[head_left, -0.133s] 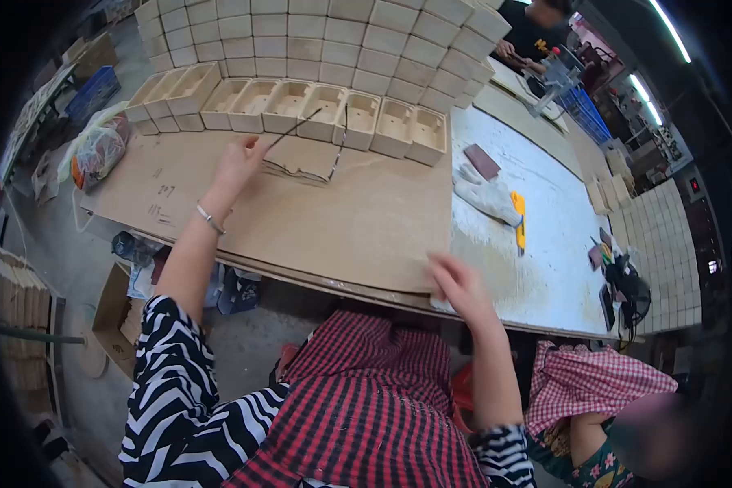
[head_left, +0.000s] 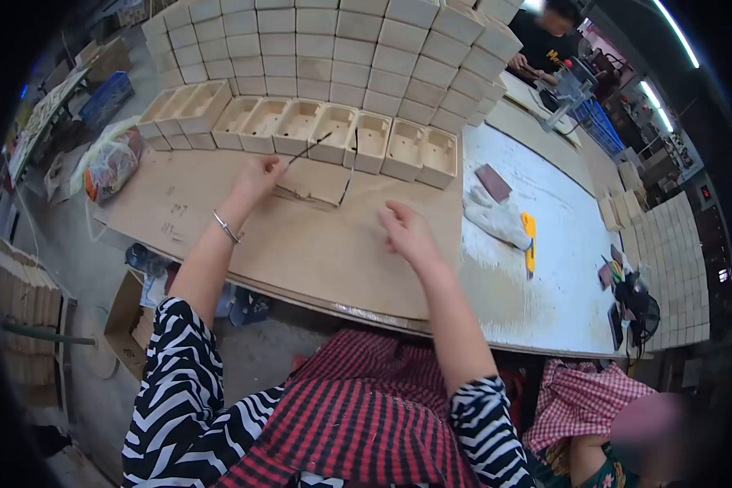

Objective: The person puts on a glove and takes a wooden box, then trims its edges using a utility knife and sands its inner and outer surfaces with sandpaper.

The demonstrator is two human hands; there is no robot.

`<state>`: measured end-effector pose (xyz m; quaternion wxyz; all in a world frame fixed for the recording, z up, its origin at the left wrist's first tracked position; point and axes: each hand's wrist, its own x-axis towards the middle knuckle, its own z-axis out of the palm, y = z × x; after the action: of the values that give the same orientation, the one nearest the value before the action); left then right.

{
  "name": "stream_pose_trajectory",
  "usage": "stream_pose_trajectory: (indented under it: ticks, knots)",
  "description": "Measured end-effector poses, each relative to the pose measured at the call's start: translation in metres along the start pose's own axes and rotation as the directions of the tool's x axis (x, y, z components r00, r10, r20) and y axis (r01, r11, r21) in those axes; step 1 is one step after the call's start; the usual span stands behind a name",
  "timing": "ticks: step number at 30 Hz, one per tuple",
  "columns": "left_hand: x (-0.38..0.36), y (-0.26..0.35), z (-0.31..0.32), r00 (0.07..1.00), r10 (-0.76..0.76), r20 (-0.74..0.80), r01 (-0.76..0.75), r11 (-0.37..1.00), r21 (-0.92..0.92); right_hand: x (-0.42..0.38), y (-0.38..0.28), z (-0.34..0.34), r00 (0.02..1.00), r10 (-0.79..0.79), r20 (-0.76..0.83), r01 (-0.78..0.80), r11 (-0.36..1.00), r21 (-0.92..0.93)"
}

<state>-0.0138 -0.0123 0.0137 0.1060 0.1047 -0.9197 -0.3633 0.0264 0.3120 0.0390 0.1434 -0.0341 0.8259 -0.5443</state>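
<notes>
A pair of eyeglasses [head_left: 311,198] with dark, thin temples is above the brown board, temples pointing away from me. My left hand [head_left: 259,180] pinches the glasses at their left side, near the hinge; the exact grip is partly hidden by the fingers. To the right of the glasses, my right hand [head_left: 408,234] hovers over the board, apart from them, its fingers loosely bent and holding nothing. Just beyond the glasses stands a row of open wooden boxes [head_left: 327,154].
Stacked wooden boxes [head_left: 313,45] form a wall behind the row. A grey-white glove [head_left: 496,221], a brown sanding sheet [head_left: 493,182] and a yellow cutter [head_left: 529,244] lie at right. A plastic bag [head_left: 114,167] sits at left. People work at upper right and lower right.
My right hand has risen from the board's front edge and moved up and left, nearer the glasses. My left hand keeps hold of the glasses. The whole view has shifted slightly.
</notes>
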Motion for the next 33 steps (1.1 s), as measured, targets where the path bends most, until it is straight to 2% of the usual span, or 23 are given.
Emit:
stream_pose_trajectory:
  ticks: [1, 2, 4, 6, 9, 10, 11, 12, 13, 15, 16, 18, 19, 20, 21, 22, 24, 25, 26, 28, 29, 31, 33]
  knots:
    - [-0.001, 0.005, 0.005, 0.998, -0.006, 0.064, 0.007, 1.000, -0.022, 0.021, -0.009, 0.008, 1.000, 0.010, 0.008, -0.009, 0.999, -0.045]
    - [0.006, 0.007, 0.006, 0.999, -0.002, 0.050, 0.003, 1.000, -0.020, 0.043, -0.014, 0.016, 1.000, -0.004, 0.009, 0.005, 0.999, -0.045]
    - [0.006, -0.001, 0.009, 0.989, 0.015, 0.147, -0.006, 0.998, -0.060, 0.067, -0.008, 0.037, 0.993, -0.070, -0.096, 0.045, 0.967, -0.249]
    - [-0.005, -0.008, 0.015, 0.978, 0.021, 0.208, -0.002, 0.996, -0.090, 0.071, 0.003, 0.045, 0.992, -0.100, -0.077, 0.079, 0.968, -0.237]
    - [-0.032, 0.002, 0.015, 0.987, 0.154, 0.038, -0.124, 0.899, -0.420, 0.062, -0.006, 0.038, 0.981, -0.191, -0.040, 0.174, 0.950, -0.260]
    - [-0.048, 0.009, 0.012, 0.988, 0.146, 0.044, -0.113, 0.896, -0.430, 0.039, -0.014, 0.032, 0.983, -0.168, -0.069, 0.168, 0.986, -0.008]
    - [-0.067, 0.025, 0.002, 0.988, 0.150, 0.018, -0.114, 0.821, -0.560, 0.013, -0.025, 0.026, 0.986, -0.136, -0.093, 0.155, 0.957, 0.246]
    - [-0.086, 0.041, -0.008, 0.989, 0.150, -0.011, -0.118, 0.729, -0.675, -0.010, -0.028, 0.019, 0.959, -0.257, -0.119, 0.280, 0.925, 0.257]
    - [-0.104, 0.055, -0.018, 0.989, 0.146, -0.007, -0.112, 0.726, -0.679, -0.033, -0.035, 0.011, 0.914, -0.378, -0.148, 0.405, 0.875, 0.264]
    - [-0.137, 0.086, -0.039, 0.936, 0.278, -0.216, -0.342, 0.570, -0.747, -0.084, -0.061, -0.003, 0.837, -0.492, -0.240, 0.542, 0.806, 0.239]
    - [-0.153, 0.104, -0.051, 0.936, 0.281, -0.210, -0.339, 0.570, -0.749, -0.107, -0.074, -0.013, 0.761, -0.594, -0.259, 0.640, 0.752, 0.159]
    - [-0.180, 0.135, -0.076, 0.780, 0.457, -0.428, -0.612, 0.414, -0.674, -0.144, -0.095, -0.031, 0.582, -0.760, -0.290, 0.796, 0.604, 0.015]
    - [-0.191, 0.143, -0.086, 0.778, 0.468, -0.419, -0.611, 0.407, -0.679, -0.162, -0.103, -0.037, 0.486, -0.820, -0.301, 0.851, 0.523, -0.051]
    - [-0.201, 0.151, -0.095, 0.670, 0.557, -0.491, -0.720, 0.325, -0.613, -0.180, -0.109, -0.039, 0.483, -0.818, -0.312, 0.849, 0.525, -0.063]
    - [-0.210, 0.159, -0.103, 0.543, 0.629, -0.557, -0.813, 0.227, -0.536, -0.199, -0.114, -0.042, 0.435, -0.832, -0.345, 0.872, 0.485, -0.069]
    - [-0.218, 0.165, -0.109, 0.535, 0.632, -0.561, -0.815, 0.212, -0.538, -0.216, -0.119, -0.043, 0.384, -0.844, -0.374, 0.895, 0.440, -0.076]
    - [-0.232, 0.175, -0.117, 0.390, 0.687, -0.613, -0.862, 0.038, -0.505, -0.245, -0.125, -0.040, 0.340, -0.851, -0.401, 0.923, 0.383, -0.030]
    - [-0.238, 0.180, -0.118, 0.386, 0.689, -0.614, -0.862, 0.033, -0.505, -0.254, -0.129, -0.036, 0.307, -0.849, -0.429, 0.945, 0.326, 0.030]
    - [-0.244, 0.186, -0.117, 0.381, 0.625, -0.682, -0.877, 0.010, -0.480, -0.258, -0.130, -0.033, 0.302, -0.850, -0.431, 0.946, 0.323, 0.026]
    - [-0.253, 0.198, -0.115, 0.373, 0.481, -0.794, -0.894, -0.041, -0.445, -0.270, -0.132, -0.030, 0.227, -0.847, -0.481, 0.973, 0.220, 0.072]
    - [-0.254, 0.195, -0.124, 0.376, 0.484, -0.790, -0.888, -0.053, -0.456, -0.275, -0.134, -0.029, 0.189, -0.840, -0.509, 0.982, 0.166, 0.090]
    - [-0.252, 0.182, -0.150, 0.269, 0.686, -0.676, -0.792, -0.242, -0.560, -0.282, -0.142, -0.027, 0.182, -0.855, -0.485, 0.983, 0.148, 0.108]
    - [-0.255, 0.184, -0.154, 0.328, 0.689, -0.647, -0.753, -0.223, -0.619, -0.288, -0.154, -0.027, 0.195, -0.878, -0.436, 0.975, 0.126, 0.183]
